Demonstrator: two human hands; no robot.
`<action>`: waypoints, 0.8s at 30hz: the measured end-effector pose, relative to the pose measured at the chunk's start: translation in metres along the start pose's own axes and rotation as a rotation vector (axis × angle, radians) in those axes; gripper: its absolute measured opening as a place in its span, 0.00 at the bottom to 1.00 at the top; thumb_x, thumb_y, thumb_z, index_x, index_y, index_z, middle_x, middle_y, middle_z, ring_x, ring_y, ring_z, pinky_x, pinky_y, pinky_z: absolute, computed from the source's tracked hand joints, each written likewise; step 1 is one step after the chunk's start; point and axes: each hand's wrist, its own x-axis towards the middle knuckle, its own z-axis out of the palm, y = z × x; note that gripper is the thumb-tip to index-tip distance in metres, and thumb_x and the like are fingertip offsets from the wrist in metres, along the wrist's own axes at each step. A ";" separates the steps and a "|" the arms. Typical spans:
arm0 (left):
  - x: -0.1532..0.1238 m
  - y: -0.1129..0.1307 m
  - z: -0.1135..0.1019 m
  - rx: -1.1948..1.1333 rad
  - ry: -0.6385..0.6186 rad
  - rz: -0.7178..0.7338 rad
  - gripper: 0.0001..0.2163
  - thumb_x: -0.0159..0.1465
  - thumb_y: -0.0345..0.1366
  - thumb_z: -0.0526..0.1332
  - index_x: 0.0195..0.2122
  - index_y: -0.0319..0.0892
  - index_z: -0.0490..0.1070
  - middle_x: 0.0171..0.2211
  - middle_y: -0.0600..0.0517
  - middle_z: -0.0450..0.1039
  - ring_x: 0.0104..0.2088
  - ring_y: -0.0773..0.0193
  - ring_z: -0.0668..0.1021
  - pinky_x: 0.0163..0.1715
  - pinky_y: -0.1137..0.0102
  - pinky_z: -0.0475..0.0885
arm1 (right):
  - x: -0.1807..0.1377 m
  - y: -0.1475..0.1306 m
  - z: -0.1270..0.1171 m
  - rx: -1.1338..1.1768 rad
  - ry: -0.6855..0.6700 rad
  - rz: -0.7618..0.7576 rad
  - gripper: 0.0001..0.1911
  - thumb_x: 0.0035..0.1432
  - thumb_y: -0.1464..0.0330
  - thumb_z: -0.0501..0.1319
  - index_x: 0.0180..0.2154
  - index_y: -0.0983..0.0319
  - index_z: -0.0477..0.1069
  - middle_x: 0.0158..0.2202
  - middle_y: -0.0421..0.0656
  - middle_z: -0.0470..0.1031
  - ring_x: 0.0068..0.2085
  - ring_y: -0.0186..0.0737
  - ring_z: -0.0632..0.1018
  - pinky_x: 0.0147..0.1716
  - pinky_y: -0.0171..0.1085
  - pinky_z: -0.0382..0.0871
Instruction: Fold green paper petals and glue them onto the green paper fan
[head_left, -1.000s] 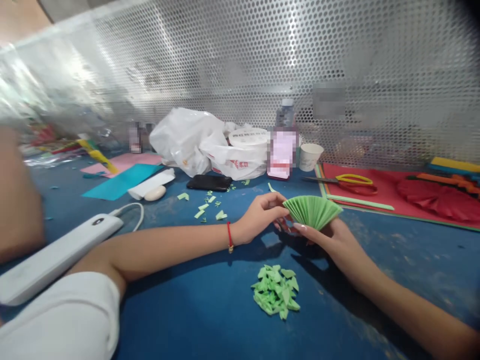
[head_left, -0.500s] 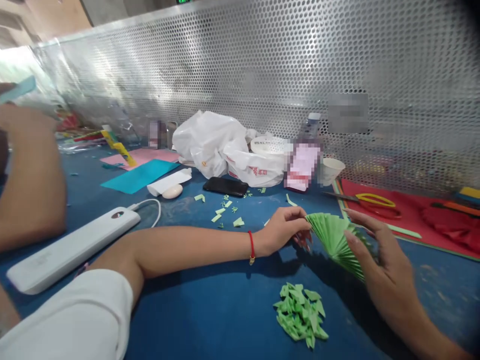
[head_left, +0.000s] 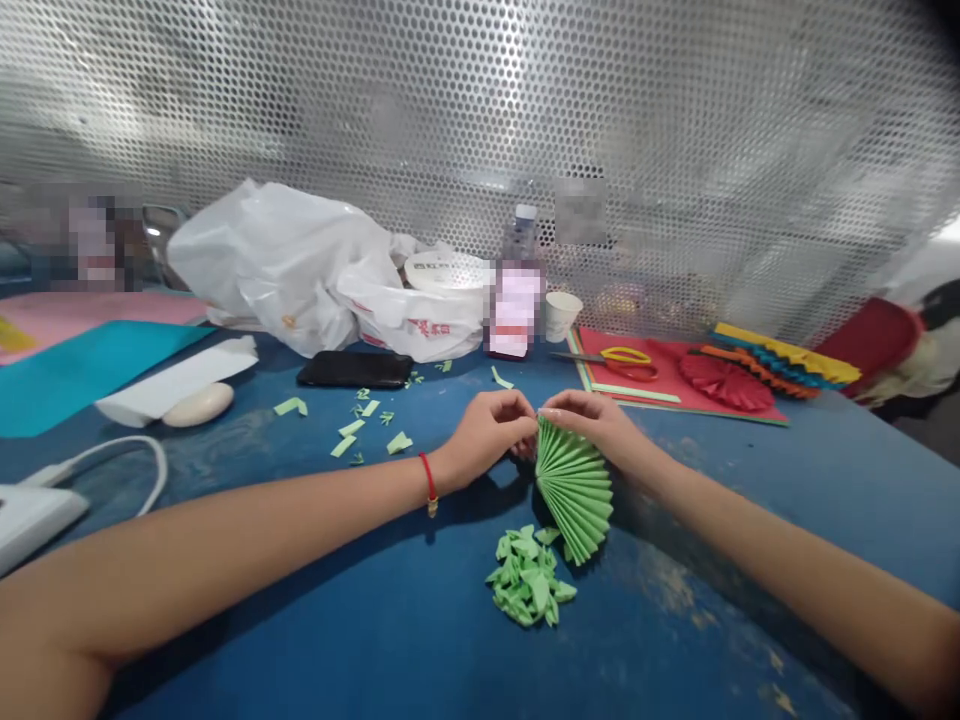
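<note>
We pinch the narrow end of the green pleated paper fan (head_left: 574, 490) between our left hand (head_left: 487, 432) and right hand (head_left: 596, 425), since a firm, even pinch there holds the folds tight.

a blue table (head_left: 750, 560) holds green paper scraps (head_left: 527, 578) and a black phone (head_left: 354, 369).

White plastic bag (head_left: 277, 270), black smartphone (head_left: 354, 369), yellow-handled scissors (head_left: 626, 358) on red card (head_left: 667, 352), perforated metal screen (head_left: 480, 100)

The red print (head_left: 424, 328) on the white plastic bag (head_left: 300, 275) is unreadable.
</note>
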 end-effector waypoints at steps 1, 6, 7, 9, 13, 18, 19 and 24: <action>0.002 0.000 -0.002 0.017 0.015 0.003 0.05 0.50 0.32 0.65 0.24 0.39 0.69 0.18 0.57 0.72 0.19 0.69 0.75 0.23 0.75 0.72 | 0.006 0.001 0.002 0.030 -0.013 0.030 0.17 0.45 0.57 0.74 0.30 0.62 0.77 0.27 0.40 0.78 0.29 0.36 0.76 0.31 0.36 0.68; 0.013 -0.001 -0.012 0.083 0.128 0.006 0.05 0.51 0.32 0.65 0.26 0.39 0.68 0.19 0.57 0.71 0.20 0.69 0.75 0.20 0.75 0.72 | 0.033 0.011 0.002 0.104 -0.074 0.004 0.16 0.44 0.59 0.75 0.32 0.62 0.80 0.29 0.39 0.80 0.30 0.34 0.76 0.34 0.35 0.68; 0.015 -0.002 -0.013 0.093 0.143 0.002 0.06 0.51 0.33 0.65 0.27 0.39 0.68 0.20 0.56 0.71 0.20 0.68 0.76 0.19 0.75 0.72 | 0.037 0.014 0.001 0.113 -0.080 -0.018 0.14 0.46 0.59 0.75 0.32 0.61 0.80 0.29 0.39 0.80 0.30 0.34 0.76 0.35 0.34 0.68; 0.017 -0.003 -0.015 0.108 0.157 -0.006 0.07 0.50 0.32 0.66 0.27 0.39 0.68 0.22 0.56 0.71 0.22 0.67 0.77 0.18 0.74 0.73 | 0.041 0.020 -0.003 0.121 -0.085 -0.048 0.13 0.48 0.59 0.74 0.33 0.59 0.81 0.30 0.38 0.80 0.31 0.35 0.77 0.35 0.35 0.68; 0.018 -0.004 -0.015 0.112 0.155 -0.037 0.08 0.49 0.29 0.66 0.28 0.40 0.67 0.23 0.56 0.72 0.22 0.67 0.78 0.22 0.74 0.75 | 0.043 0.026 -0.006 0.101 -0.092 -0.067 0.12 0.50 0.60 0.73 0.36 0.59 0.81 0.33 0.40 0.81 0.34 0.37 0.78 0.38 0.37 0.70; 0.018 -0.004 -0.013 0.079 0.162 -0.084 0.11 0.49 0.29 0.66 0.31 0.41 0.64 0.22 0.55 0.76 0.22 0.67 0.79 0.25 0.74 0.76 | 0.042 0.024 -0.006 0.107 -0.097 -0.066 0.11 0.51 0.61 0.72 0.36 0.59 0.81 0.34 0.40 0.81 0.35 0.37 0.79 0.40 0.37 0.72; 0.018 -0.004 -0.013 0.069 0.165 -0.088 0.12 0.49 0.29 0.66 0.32 0.41 0.64 0.22 0.55 0.76 0.22 0.67 0.79 0.25 0.74 0.76 | 0.041 0.024 -0.005 0.114 -0.099 -0.067 0.11 0.51 0.61 0.72 0.37 0.59 0.80 0.34 0.40 0.81 0.35 0.37 0.79 0.40 0.37 0.72; 0.018 -0.004 -0.013 0.026 0.195 -0.083 0.15 0.48 0.28 0.66 0.35 0.42 0.62 0.21 0.57 0.75 0.21 0.67 0.78 0.24 0.73 0.76 | 0.040 0.023 -0.004 0.113 -0.090 -0.085 0.11 0.52 0.61 0.72 0.37 0.58 0.80 0.35 0.40 0.81 0.36 0.36 0.79 0.41 0.37 0.73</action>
